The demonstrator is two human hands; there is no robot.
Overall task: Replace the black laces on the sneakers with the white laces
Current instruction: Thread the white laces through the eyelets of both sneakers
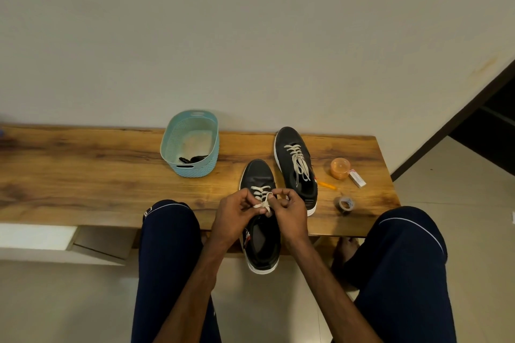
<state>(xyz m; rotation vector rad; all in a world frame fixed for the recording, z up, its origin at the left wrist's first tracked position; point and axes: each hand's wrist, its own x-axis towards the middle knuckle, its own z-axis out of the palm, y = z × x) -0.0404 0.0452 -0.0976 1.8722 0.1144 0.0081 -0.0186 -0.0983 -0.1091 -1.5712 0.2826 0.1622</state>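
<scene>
Two black sneakers on a wooden table by a beige wall: far sneaker laced white; near sneaker overhangs the edge, left hand and right hand pinching its white lace.

near sneaker: right under both hands, heel poking off the table's front edge
lace: pinched between left hand and right hand
other sneaker: just right of the right hand, further back
basket: well left of the left hand, behind it, loose laces inside
jar, small box, tape roll: way off right, past the other sneaker
</scene>
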